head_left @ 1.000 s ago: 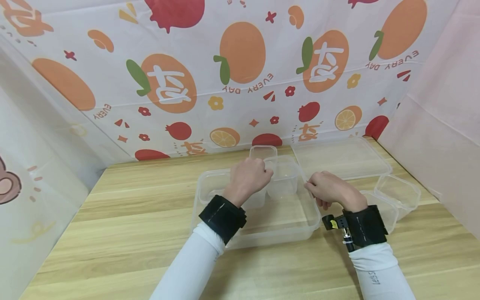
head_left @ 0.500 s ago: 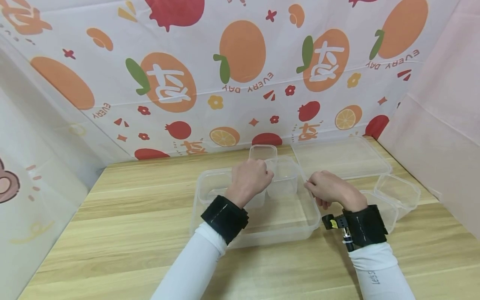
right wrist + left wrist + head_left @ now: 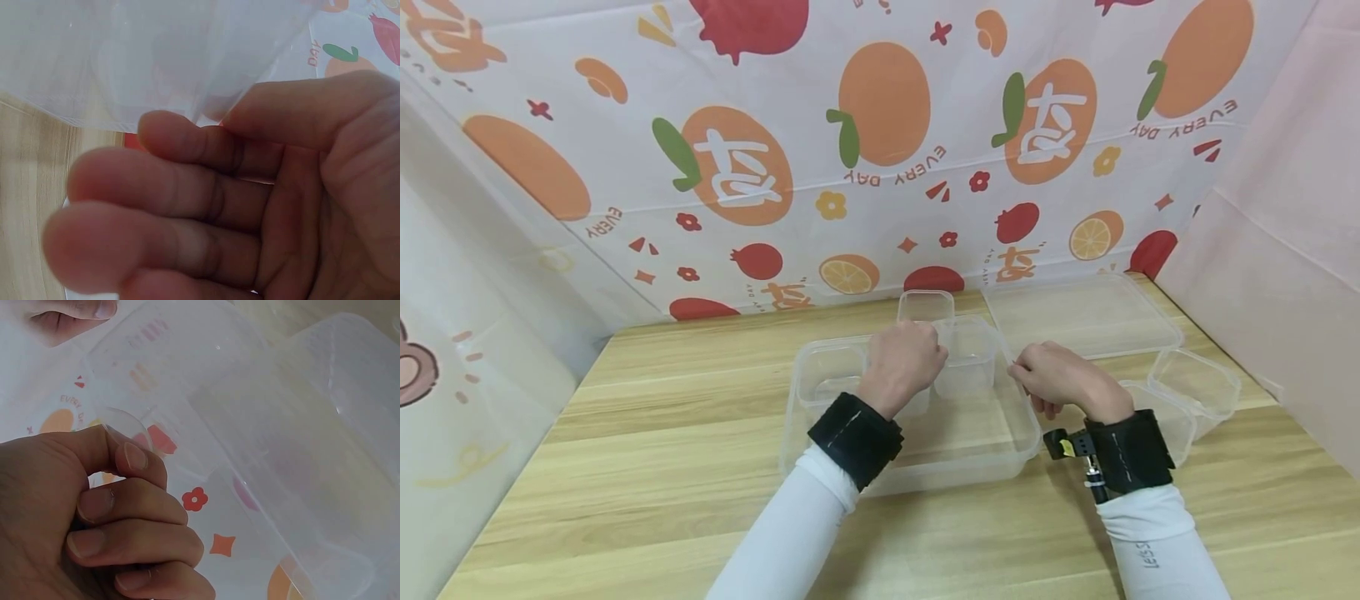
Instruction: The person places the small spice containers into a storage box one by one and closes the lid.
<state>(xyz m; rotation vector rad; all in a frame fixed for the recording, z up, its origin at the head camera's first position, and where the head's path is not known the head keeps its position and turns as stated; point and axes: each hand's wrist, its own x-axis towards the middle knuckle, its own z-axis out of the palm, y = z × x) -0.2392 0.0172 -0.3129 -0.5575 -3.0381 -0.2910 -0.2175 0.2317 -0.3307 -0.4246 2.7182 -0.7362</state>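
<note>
A large clear plastic storage box (image 3: pixel 951 475) stands on the table, with smaller clear boxes inside it. My left hand (image 3: pixel 904 367) reaches over it, and its thumb and index finger pinch the rim of a small clear box (image 3: pixel 967 375) in the back right part. In the left wrist view the other fingers (image 3: pixel 137 540) are curled and hold nothing. Another small clear box (image 3: pixel 829 371) sits at the back left inside. My right hand (image 3: pixel 1060 379) grips the large box's right rim between thumb and index finger (image 3: pixel 175 134).
Behind the large box stands a small clear plastic piece (image 3: pixel 927 305). A large flat clear lid (image 3: pixel 1082 315) lies at the back right. Two more clear boxes, one tilted (image 3: pixel 1198 383) and one nearer (image 3: pixel 1176 425), are right of my right hand. A printed cloth (image 3: pixel 887 208) hangs behind the table.
My left hand has shifted slightly right and toward me, and the small box it pinches sits slightly lower. The right hand stays on the large box's rim.
</note>
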